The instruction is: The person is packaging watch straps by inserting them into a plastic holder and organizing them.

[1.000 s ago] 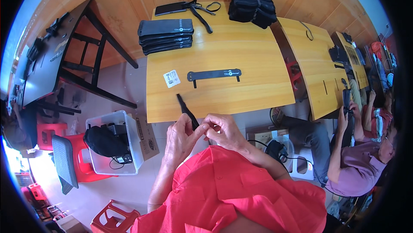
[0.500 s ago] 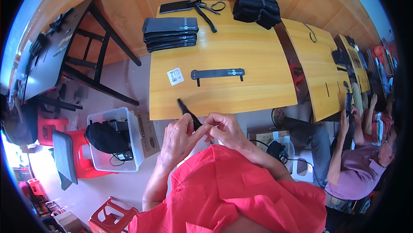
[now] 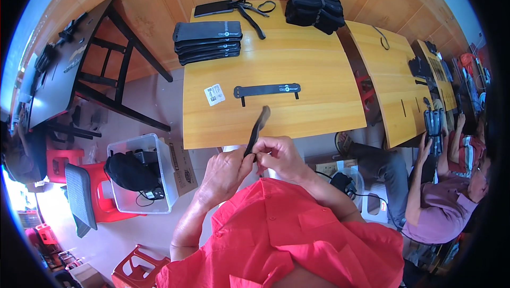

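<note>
while the black strap (image 3: 256, 129) is held up in front of the red shirt (image 3: 303, 229), its low end is pinched by the left hand (image 3: 226, 174). the fingers of the right hand (image 3: 281, 158) are curled just beside it, but it cannot be told for sure if the strap is gripped by them too. the strap's top end is seen against the yellow table (image 3: 319, 115). on the table, a grey band (image 3: 263, 92) with two little black strips (image 3: 243, 101) is laid flat, and a white label (image 3: 214, 94) is set to its left. farther back, grey flat pieces (image 3: 204, 32) are piled up, and a black bundle (image 3: 305, 3) is tied up.
</note>
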Demonstrator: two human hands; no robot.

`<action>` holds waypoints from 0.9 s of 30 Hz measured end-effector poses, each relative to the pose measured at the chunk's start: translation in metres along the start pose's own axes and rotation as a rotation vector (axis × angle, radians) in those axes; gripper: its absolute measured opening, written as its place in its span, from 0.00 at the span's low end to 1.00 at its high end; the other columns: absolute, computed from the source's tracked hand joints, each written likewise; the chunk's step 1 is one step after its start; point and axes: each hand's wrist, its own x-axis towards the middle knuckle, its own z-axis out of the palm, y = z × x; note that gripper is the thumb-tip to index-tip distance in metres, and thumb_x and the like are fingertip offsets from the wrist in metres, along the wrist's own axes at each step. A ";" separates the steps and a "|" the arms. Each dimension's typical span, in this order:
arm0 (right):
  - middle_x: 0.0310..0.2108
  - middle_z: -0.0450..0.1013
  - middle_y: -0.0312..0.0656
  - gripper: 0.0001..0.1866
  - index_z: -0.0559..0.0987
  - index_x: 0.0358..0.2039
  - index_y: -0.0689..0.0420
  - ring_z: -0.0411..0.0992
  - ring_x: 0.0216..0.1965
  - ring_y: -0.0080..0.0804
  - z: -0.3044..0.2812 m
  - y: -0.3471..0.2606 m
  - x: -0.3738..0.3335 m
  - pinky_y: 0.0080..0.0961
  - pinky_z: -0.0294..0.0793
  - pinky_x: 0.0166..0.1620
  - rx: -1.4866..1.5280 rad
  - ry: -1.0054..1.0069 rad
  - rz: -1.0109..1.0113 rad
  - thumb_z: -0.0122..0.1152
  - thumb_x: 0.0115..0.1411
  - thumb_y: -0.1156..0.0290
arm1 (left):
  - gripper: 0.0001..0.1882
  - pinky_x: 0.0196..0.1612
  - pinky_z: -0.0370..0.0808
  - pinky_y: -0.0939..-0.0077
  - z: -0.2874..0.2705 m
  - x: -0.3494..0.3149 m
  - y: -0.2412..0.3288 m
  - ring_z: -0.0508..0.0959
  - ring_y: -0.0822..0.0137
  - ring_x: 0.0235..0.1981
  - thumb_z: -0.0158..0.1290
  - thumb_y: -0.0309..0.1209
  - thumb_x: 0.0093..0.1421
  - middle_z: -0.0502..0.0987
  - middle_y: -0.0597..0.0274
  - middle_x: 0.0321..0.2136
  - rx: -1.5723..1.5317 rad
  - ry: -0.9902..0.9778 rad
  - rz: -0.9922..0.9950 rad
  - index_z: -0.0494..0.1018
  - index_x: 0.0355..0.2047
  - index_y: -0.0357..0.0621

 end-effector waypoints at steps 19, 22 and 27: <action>0.23 0.60 0.40 0.13 0.65 0.24 0.59 0.64 0.22 0.32 -0.013 -0.011 0.008 0.27 0.64 0.26 -0.479 0.001 -0.409 0.61 0.52 0.69 | 0.19 0.18 0.67 0.80 0.024 0.013 -0.005 0.70 0.72 0.14 0.32 0.34 0.63 0.68 0.61 0.15 -0.607 0.034 -0.182 0.66 0.22 0.35; 0.24 0.61 0.42 0.12 0.65 0.25 0.60 0.66 0.22 0.37 -0.011 -0.009 0.006 0.30 0.67 0.25 -0.660 0.020 -0.501 0.60 0.51 0.71 | 0.18 0.19 0.68 0.78 0.024 0.010 -0.001 0.68 0.73 0.14 0.34 0.31 0.62 0.68 0.61 0.14 -0.667 0.043 -0.240 0.67 0.22 0.33; 0.23 0.61 0.43 0.07 0.65 0.24 0.60 0.67 0.19 0.38 0.005 -0.014 0.004 0.30 0.68 0.20 -0.999 0.167 -0.589 0.55 0.49 0.77 | 0.19 0.19 0.68 0.78 0.029 0.012 -0.001 0.69 0.73 0.14 0.34 0.34 0.63 0.69 0.61 0.13 -0.587 0.070 -0.199 0.66 0.22 0.33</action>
